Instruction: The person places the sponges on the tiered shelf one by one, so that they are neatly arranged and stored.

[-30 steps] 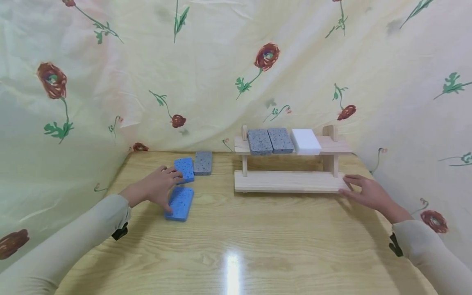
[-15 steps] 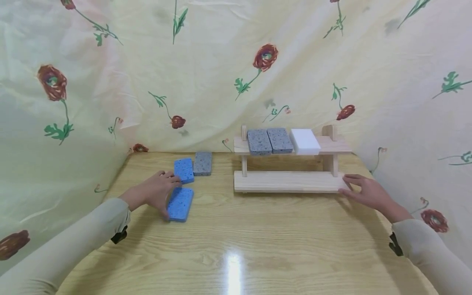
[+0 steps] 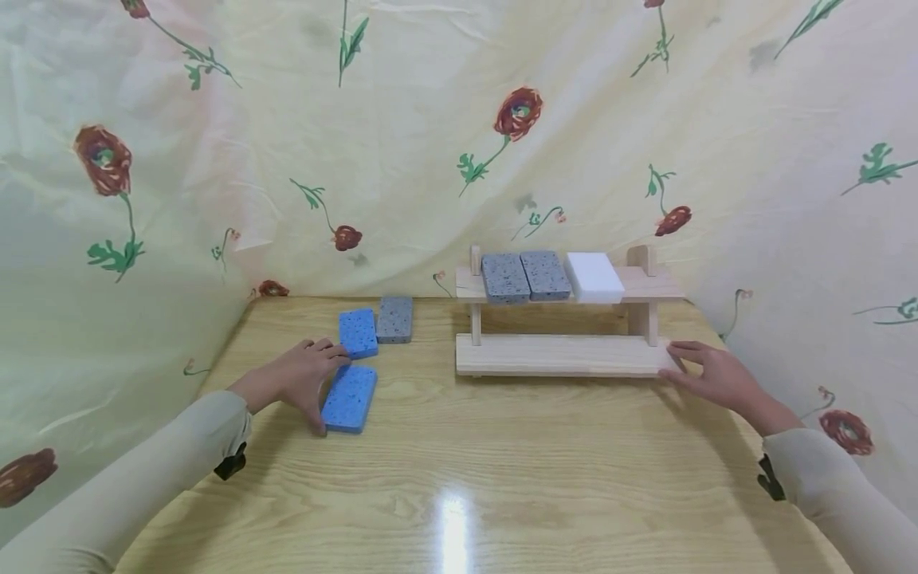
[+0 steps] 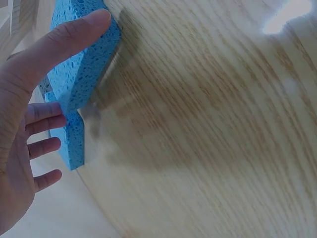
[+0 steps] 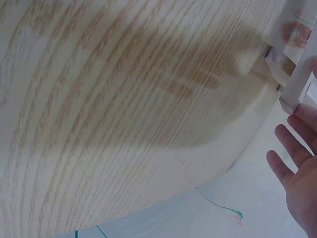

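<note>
A blue sponge [image 3: 349, 400] lies on the table at the left in the head view. My left hand [image 3: 300, 381] spans its left side, the thumb by its near corner and the fingertips by its far edge. In the left wrist view the thumb [image 4: 64, 42] overlaps this sponge, while the other fingers are spread and slightly bent. A second blue sponge [image 3: 358, 332] lies just beyond it, beside a grey sponge [image 3: 394, 320]. My right hand [image 3: 717, 379] holds the right end of the lower board of a two-tier wooden shelf [image 3: 555, 355] between thumb and fingers.
On the upper board of the shelf sit two speckled grey sponges [image 3: 505, 278] and a white sponge [image 3: 595, 277]. Flower-patterned cloth [image 3: 402, 143] hangs behind and at both sides of the wood-grain table [image 3: 545, 462].
The left thumb has slid left off the top of the near blue sponge to its near corner, and the left fingers have drawn back from the farther blue sponge. The right hand stays put.
</note>
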Tool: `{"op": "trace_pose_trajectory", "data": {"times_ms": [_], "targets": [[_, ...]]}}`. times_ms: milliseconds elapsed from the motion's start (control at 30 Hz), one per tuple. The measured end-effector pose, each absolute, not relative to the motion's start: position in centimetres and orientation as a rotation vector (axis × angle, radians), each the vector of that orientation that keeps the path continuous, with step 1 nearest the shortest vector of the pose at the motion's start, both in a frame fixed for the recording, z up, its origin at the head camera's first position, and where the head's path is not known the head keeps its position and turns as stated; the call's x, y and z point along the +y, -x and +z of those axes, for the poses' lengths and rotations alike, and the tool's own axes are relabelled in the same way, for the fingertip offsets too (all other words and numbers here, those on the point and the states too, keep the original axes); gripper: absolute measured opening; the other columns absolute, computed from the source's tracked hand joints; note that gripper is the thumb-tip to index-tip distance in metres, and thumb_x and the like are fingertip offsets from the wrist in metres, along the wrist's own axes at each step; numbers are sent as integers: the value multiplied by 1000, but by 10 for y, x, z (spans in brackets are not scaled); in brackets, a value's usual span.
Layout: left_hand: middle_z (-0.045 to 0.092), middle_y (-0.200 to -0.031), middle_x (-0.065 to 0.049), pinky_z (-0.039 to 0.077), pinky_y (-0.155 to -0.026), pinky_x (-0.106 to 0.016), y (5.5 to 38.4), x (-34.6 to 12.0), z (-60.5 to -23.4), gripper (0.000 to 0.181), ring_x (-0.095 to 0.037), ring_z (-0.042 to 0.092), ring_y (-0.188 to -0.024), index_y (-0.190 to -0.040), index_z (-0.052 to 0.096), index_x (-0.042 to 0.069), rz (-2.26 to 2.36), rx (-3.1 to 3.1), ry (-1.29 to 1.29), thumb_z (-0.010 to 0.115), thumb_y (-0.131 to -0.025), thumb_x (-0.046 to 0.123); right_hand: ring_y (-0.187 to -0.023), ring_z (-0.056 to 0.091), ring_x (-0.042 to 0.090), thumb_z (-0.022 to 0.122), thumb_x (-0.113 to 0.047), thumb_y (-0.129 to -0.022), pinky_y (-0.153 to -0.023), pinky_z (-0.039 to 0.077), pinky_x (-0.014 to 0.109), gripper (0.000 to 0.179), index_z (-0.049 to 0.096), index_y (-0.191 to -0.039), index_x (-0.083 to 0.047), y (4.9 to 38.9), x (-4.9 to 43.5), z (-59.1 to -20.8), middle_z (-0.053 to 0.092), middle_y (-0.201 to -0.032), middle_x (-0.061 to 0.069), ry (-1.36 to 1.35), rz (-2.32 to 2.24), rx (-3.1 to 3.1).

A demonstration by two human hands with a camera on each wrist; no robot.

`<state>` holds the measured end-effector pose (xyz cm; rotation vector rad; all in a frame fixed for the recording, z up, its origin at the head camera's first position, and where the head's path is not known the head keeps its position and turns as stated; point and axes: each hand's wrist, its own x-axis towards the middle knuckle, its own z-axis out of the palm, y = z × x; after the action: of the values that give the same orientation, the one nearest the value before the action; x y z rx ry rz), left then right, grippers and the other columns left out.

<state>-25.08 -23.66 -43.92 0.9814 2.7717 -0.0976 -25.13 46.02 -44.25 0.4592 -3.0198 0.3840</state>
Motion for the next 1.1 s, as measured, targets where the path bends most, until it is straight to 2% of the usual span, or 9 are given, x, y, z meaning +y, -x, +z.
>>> {"op": "trace_pose_trajectory", "data": {"times_ms": [300, 1100], "targets": [[51, -149, -17, 39, -109, -66, 250, -242, -444, 123, -40, 45, -136, -145, 52, 1, 31, 2785, -962, 89, -51, 70, -123, 54, 57, 71, -38, -94, -94, 48, 67, 63, 61, -133, 11, 250, 462, -443, 56, -138, 37, -480, 404, -2998], [52, -145, -16, 43, -106, -61, 249, -237, -460, 116, -37, 47, -132, -145, 51, 0, 160, 2826, -947, 84, -59, 70, -119, 58, 56, 72, -35, -94, -91, 50, 66, 61, 62, -131, 12, 249, 461, -442, 57, -135, 37, -511, 417, -2969]]}}
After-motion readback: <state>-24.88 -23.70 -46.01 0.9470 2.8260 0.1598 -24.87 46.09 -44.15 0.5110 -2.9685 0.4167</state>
